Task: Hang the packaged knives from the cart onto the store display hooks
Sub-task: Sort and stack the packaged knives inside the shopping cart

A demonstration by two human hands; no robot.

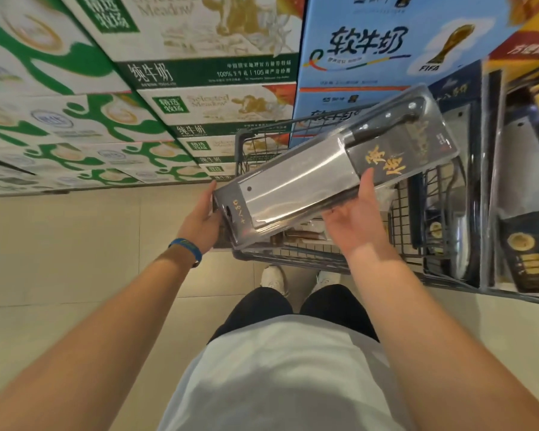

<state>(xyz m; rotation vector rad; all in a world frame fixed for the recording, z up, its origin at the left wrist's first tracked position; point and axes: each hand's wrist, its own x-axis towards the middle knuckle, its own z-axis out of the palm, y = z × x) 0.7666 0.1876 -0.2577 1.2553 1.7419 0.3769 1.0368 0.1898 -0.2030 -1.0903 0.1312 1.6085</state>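
Holding the packaged cleaver (321,175) over the cart (395,213), left hand (204,217) pinches one end; right hand (355,213) lies open underneath, so it could slide off.

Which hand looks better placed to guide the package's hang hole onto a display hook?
Probably left: the left hand grips the packaged knife at its hang-hole end. The right hand only supports it mid-length from below.
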